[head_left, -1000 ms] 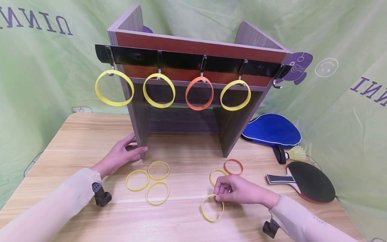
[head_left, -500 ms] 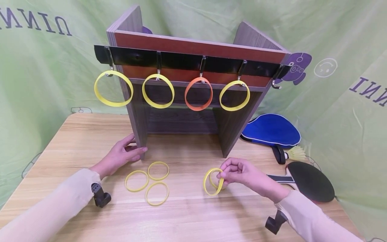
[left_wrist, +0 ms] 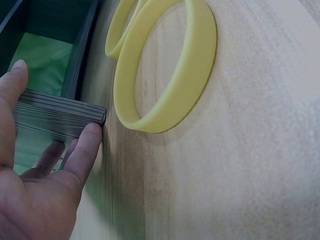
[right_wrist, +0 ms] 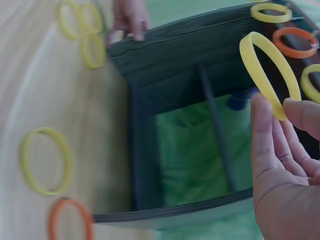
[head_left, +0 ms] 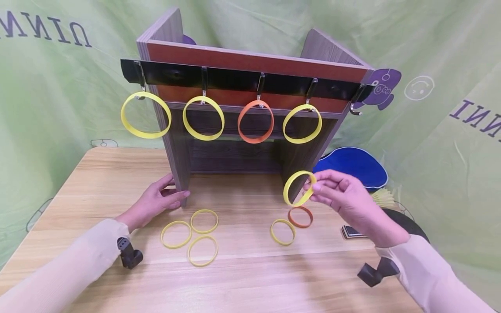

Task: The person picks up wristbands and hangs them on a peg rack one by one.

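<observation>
My right hand (head_left: 344, 198) pinches a yellow rubber wristband (head_left: 287, 194) between thumb and fingers, lifted in front of the stand's right leg. In the right wrist view that wristband (right_wrist: 257, 65) stands up from the fingertips. My left hand (head_left: 158, 200) grips the foot of the grey wooden stand's left side panel (head_left: 178, 174), thumb on one face and fingers on the other, as the left wrist view shows. Three yellow wristbands and an orange wristband (head_left: 255, 140) hang from metal hooks on the stand's black rail (head_left: 235, 78). The rightmost hook (head_left: 355, 111) carries nothing.
On the table (head_left: 242, 287), three yellow wristbands lie near my left hand, including the lowest wristband (head_left: 203, 264). Another yellow wristband (head_left: 282, 243) and an orange one (head_left: 301, 226) lie below my right hand. Behind it are a blue case (head_left: 350, 161), a shuttlecock (head_left: 383, 198) and a mostly hidden paddle (head_left: 352, 232).
My right hand has raised the yellow wristband off the table and carried it up and to the right, uncovering the orange and yellow wristbands there. The left hand stays on the panel.
</observation>
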A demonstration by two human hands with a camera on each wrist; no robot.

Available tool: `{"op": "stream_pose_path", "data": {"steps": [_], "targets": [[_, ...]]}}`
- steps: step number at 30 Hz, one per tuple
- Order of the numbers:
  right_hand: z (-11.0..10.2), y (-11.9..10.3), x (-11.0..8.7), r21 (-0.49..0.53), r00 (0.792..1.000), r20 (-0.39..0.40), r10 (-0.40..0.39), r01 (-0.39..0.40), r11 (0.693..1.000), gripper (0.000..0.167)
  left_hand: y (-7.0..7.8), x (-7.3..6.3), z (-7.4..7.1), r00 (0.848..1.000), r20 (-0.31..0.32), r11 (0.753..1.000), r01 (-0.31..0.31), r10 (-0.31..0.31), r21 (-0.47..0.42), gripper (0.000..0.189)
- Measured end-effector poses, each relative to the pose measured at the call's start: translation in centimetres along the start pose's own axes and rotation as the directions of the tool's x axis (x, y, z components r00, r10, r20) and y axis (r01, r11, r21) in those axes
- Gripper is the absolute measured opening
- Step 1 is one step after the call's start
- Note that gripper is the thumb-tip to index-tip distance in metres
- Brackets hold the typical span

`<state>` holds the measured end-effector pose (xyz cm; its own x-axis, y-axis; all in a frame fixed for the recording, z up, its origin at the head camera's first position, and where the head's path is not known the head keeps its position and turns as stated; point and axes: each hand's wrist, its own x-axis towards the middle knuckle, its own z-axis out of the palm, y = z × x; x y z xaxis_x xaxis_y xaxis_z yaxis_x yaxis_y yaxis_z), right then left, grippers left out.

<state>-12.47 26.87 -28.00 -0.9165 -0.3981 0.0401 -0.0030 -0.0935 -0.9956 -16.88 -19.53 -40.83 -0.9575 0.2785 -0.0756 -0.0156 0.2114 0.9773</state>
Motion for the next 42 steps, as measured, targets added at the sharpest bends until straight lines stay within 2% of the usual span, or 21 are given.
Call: {"op": "stream_pose_path", "data": {"steps": [5,14,22,26,33,42], "targets": [[-0.5,-2.4,0.0,0.094,0.992,-0.023,-0.126,0.127,0.987,0.025,-0.1,0.0,0.0,1.000,-0.003,1.000,0.002,-0.002,-0.003,0.075],[-1.9,-5.5,-0.2,0.200,0.966,-0.131,-0.221,0.244,0.949,0.025,0.0,0.1,0.0,1.000,-0.002,1.000,0.000,0.000,-0.005,0.075],[-2.8,-7.2,0.3,0.391,0.950,-0.210,-0.229,0.297,0.872,0.020,0.0,0.0,0.1,1.000,0.002,1.000,0.004,-0.004,-0.007,0.074],[-3.1,-7.5,0.7,0.434,0.954,-0.226,-0.195,0.278,0.857,0.019,-0.1,0.0,0.1,1.000,0.005,1.000,-0.003,0.003,-0.006,0.074],[-3.2,-7.1,1.4,0.430,0.960,-0.231,-0.155,0.244,0.869,0.016,-0.3,-0.1,-0.1,1.000,0.008,1.000,-0.006,0.006,0.000,0.075],[-3.2,-6.3,1.9,0.377,0.967,-0.218,-0.134,0.210,0.902,0.016,-0.2,0.0,0.0,1.000,0.007,1.000,-0.008,0.008,0.002,0.076]]}}
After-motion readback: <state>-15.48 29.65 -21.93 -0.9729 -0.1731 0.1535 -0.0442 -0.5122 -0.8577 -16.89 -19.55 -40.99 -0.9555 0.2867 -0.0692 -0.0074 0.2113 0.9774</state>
